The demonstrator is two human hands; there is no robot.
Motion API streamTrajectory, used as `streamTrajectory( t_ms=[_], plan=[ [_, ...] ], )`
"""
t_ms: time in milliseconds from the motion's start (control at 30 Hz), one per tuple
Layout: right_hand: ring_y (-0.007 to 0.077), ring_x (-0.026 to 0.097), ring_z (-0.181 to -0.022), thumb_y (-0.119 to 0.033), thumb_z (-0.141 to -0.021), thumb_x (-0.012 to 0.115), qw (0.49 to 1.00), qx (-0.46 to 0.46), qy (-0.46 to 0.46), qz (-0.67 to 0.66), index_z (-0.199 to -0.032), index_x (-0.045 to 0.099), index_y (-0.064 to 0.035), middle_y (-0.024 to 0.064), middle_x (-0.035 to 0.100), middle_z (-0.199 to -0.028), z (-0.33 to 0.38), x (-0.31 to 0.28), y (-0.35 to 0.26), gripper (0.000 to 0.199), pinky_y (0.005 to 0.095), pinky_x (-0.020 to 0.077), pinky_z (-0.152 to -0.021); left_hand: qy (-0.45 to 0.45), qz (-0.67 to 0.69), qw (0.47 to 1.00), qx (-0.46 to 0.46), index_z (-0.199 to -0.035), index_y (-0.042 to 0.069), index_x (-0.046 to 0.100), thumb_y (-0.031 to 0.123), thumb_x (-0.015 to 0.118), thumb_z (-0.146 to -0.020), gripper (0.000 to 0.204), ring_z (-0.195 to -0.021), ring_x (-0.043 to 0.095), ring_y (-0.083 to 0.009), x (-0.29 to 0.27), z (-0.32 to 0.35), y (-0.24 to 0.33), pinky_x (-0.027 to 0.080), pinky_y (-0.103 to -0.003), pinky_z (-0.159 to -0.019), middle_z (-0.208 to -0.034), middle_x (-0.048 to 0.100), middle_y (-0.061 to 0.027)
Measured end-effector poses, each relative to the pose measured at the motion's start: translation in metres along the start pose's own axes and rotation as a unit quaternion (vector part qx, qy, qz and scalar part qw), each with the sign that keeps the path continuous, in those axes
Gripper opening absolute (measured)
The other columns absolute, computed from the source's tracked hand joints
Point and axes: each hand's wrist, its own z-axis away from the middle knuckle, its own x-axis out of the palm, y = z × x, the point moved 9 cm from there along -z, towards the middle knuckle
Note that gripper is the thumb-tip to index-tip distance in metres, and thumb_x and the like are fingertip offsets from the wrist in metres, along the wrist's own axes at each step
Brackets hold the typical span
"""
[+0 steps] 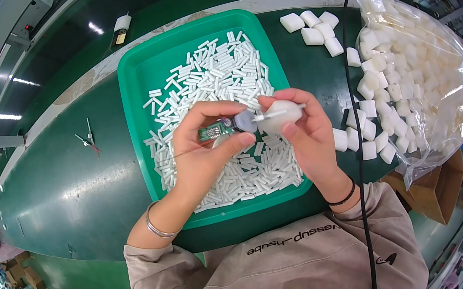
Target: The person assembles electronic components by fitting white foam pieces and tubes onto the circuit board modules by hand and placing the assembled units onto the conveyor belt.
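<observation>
Over a green tray (128, 100) heaped with short white tubes (226, 67), both of my hands are close together. My left hand (194, 153) is closed around a small device (218, 129) with a bare green circuit board and a rounded grey end. Between the fingers of my right hand (313, 141) is a soft white block (284, 114), partly covered by the thumb. A thin white tube (266, 116) lies across this block and points at the grey end. Whether its tip touches the device is too blurred to tell.
To the right, a clear plastic bag (439, 53) spills white blocks (316, 30) onto the dark green table (68, 175). A black cable (354, 126) hangs down in front of me. Slim tools (88, 141) lie at the left. Another small device (121, 30) sits beyond the tray.
</observation>
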Motion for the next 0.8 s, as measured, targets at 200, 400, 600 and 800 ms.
streamTrajectory(
  t_ms=[200, 400, 600, 800],
  plan=[
    [0.0179, 0.053, -0.098, 0.01, -0.071, 0.06, 0.998, 0.021, 0.016, 0.056, -0.104, 0.052, 0.0018, 0.0099, 0.055, -0.104, 0.003, -0.007, 0.0, 0.034, 0.0281, 0.046, -0.081, -0.058, -0.031, 0.997, 0.041, -0.096, 0.001, 0.056, -0.004, 0.07, -0.064, 0.034, -0.087, 0.056, -0.0132, 0.012, 0.0, 0.009, 0.045, -0.025, -0.077, -0.096, 0.058, -0.0074],
    [0.0169, 0.056, -0.091, 0.011, -0.068, 0.062, 0.988, -0.009, 0.01, 0.151, -0.101, 0.053, 0.0036, 0.0108, 0.057, -0.098, 0.007, -0.009, -0.005, 0.034, 0.0272, 0.0482, -0.076, -0.053, 0.037, 0.998, 0.012, -0.097, 0.0, 0.055, -0.005, 0.069, -0.066, 0.035, -0.089, 0.056, -0.0146, 0.01, 0.0, 0.003, 0.046, -0.026, -0.077, -0.097, 0.058, -0.009],
    [0.0163, 0.057, -0.088, 0.009, -0.069, 0.064, 0.993, -0.014, 0.053, 0.105, -0.098, 0.053, 0.0041, 0.0111, 0.057, -0.096, 0.011, -0.011, -0.013, 0.032, 0.0258, 0.0483, -0.074, -0.033, 0.01, 0.998, 0.06, -0.097, 0.001, 0.056, -0.005, 0.07, -0.063, 0.037, -0.09, 0.056, -0.0143, 0.003, -0.001, 0.007, 0.046, -0.026, -0.078, -0.096, 0.059, -0.0088],
    [0.0169, 0.058, -0.084, 0.008, -0.068, 0.065, 0.983, -0.08, 0.063, 0.153, -0.102, 0.05, 0.0019, 0.0122, 0.058, -0.094, 0.02, -0.011, -0.022, 0.037, 0.0268, 0.0493, -0.072, -0.076, -0.058, 0.99, 0.103, -0.094, 0.0, 0.057, -0.004, 0.072, -0.061, 0.037, -0.089, 0.057, -0.0151, 0.013, 0.003, 0.015, 0.045, -0.026, -0.079, -0.095, 0.06, -0.0088]
  ],
)
